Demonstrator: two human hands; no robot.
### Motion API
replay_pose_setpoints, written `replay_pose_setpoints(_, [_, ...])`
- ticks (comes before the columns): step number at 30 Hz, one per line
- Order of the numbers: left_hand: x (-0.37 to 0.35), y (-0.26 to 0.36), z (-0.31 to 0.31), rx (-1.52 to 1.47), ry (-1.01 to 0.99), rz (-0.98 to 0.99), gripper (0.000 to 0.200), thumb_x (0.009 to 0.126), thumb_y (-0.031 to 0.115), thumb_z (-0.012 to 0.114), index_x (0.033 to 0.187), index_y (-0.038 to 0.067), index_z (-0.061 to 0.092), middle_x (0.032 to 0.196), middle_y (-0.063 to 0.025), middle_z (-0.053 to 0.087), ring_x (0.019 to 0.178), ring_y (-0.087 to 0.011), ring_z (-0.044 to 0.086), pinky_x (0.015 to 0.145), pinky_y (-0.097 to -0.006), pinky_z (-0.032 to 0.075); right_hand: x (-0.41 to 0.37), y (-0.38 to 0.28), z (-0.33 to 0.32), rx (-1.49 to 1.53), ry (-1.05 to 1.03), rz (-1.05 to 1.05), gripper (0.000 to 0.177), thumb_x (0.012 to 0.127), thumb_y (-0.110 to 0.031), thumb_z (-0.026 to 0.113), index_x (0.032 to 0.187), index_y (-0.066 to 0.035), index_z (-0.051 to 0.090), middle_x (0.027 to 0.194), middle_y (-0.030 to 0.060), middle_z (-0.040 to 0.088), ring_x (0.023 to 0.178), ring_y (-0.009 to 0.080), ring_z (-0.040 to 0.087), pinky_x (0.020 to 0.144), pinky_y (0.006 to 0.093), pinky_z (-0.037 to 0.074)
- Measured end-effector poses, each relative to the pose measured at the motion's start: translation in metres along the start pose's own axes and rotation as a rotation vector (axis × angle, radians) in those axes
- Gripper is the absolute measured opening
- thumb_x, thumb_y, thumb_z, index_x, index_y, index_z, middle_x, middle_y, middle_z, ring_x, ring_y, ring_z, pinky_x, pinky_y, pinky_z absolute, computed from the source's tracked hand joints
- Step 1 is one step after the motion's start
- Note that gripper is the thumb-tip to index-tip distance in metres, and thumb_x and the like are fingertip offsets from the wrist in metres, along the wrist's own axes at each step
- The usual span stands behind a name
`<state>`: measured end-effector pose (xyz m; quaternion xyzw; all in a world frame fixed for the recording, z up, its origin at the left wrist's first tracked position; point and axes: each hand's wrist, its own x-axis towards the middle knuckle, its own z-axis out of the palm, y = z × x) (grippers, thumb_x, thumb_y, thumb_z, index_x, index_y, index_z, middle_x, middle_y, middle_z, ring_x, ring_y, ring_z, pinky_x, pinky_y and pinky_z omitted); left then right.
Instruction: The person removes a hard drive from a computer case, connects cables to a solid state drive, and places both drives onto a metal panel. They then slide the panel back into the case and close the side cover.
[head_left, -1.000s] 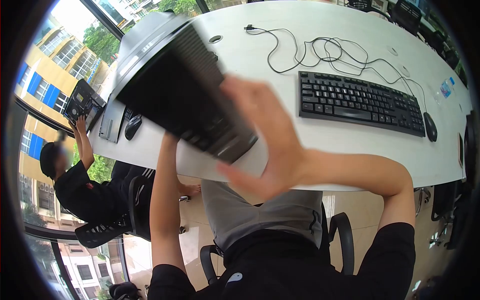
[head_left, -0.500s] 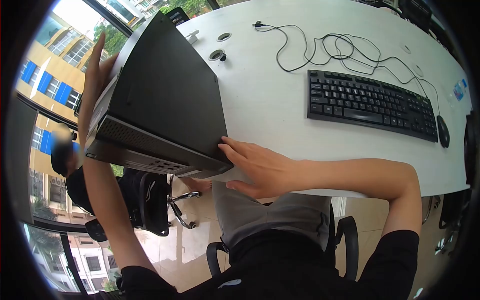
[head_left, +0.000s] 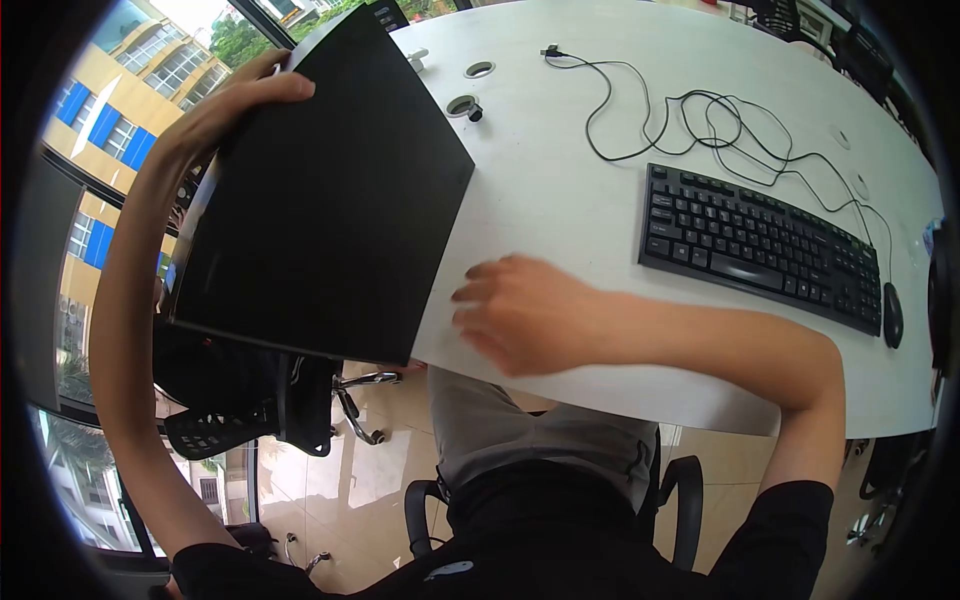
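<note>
A black desktop computer tower [head_left: 330, 200] stands tilted at the left end of the white table, its broad dark side facing me. My left hand [head_left: 235, 105] grips its upper left edge, with the thumb on the broad side and the fingers partly hidden behind. Just right of the tower's lower right edge, my right hand [head_left: 525, 315] hovers over the table, apart from the tower. Its fingers are loosely bent, slightly blurred and hold nothing. The tower's port panel is out of sight.
On the white table [head_left: 560, 220] are a black keyboard [head_left: 765, 250], a mouse [head_left: 893, 315] and a loosely coiled cable [head_left: 690, 125]. Two cable holes, one a round grommet [head_left: 480, 70], lie near the tower. An office chair [head_left: 300, 400] stands below left, by the windows.
The tower has turned, so its port panel no longer shows. My left hand now wraps over its edge with the thumb on the side. My right hand has come off the tower.
</note>
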<state>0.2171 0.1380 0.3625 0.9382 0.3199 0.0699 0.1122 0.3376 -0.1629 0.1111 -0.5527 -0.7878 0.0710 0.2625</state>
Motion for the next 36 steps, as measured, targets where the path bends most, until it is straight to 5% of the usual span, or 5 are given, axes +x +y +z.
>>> replay_pose_setpoints(3, [0.009, -0.034, -0.015, 0.046, -0.055, 0.235, 0.132, 0.063, 0.069, 0.079, 0.172, 0.007, 0.037, 0.17, -0.0369, 0.036, 0.158, -0.0562, 0.033, 0.128, -0.0671, 0.027, 0.016, 0.06, -0.035, -0.238, 0.104, 0.081, 0.013, 0.083, -0.012, 0.069, 0.088, -0.005, 0.08, 0.092, 0.0175, 0.077, 0.095, 0.0376, 0.077, 0.08, 0.051, 0.062])
replay_pose_setpoints(8, [0.015, -0.056, -0.019, 0.022, -0.099, 0.427, 0.135, 0.054, 0.067, 0.078, 0.172, 0.013, 0.041, 0.169, -0.0343, 0.04, 0.155, -0.0558, 0.039, 0.126, -0.0694, 0.031, 0.055, 0.16, -0.09, -0.312, 0.094, 0.359, 0.032, 0.103, -0.006, 0.062, 0.133, 0.0, 0.073, 0.142, 0.0151, 0.071, 0.125, 0.0363, 0.069, 0.103, 0.0463, 0.059])
replay_pose_setpoints(16, [-0.014, -0.008, 0.006, -0.162, -0.004, 0.257, 0.128, 0.057, 0.063, 0.076, 0.169, 0.012, 0.044, 0.168, -0.0293, 0.045, 0.158, -0.0458, 0.04, 0.129, -0.0576, 0.03, 0.136, 0.245, -0.076, -0.689, -0.203, 0.268, 0.045, 0.099, 0.002, 0.063, 0.142, -0.012, 0.069, 0.162, 0.002, 0.058, 0.138, 0.031, 0.062, 0.099, 0.0412, 0.061])
replay_pose_setpoints(23, [-0.022, 0.006, 0.014, -0.209, 0.017, 0.231, 0.124, 0.063, 0.066, 0.076, 0.169, 0.009, 0.044, 0.164, -0.0321, 0.047, 0.153, -0.0465, 0.045, 0.128, -0.0563, 0.031, 0.148, 0.269, -0.063, -0.417, -0.155, 0.208, 0.023, 0.097, -0.01, 0.073, 0.118, -0.016, 0.079, 0.114, 0.0077, 0.077, 0.122, 0.0312, 0.066, 0.094, 0.0461, 0.057])
replay_pose_setpoints(36, [-0.035, 0.025, 0.036, -0.333, 0.112, 0.095, 0.13, 0.063, 0.069, 0.076, 0.17, 0.003, 0.039, 0.166, -0.03, 0.045, 0.155, -0.0452, 0.045, 0.128, -0.0574, 0.035, 0.087, 0.186, -0.114, 0.115, -0.058, 0.197, 0.03, 0.098, -0.033, 0.083, 0.103, -0.004, 0.086, 0.086, 0.0093, 0.061, 0.093, 0.0246, 0.059, 0.074, 0.04, 0.046])
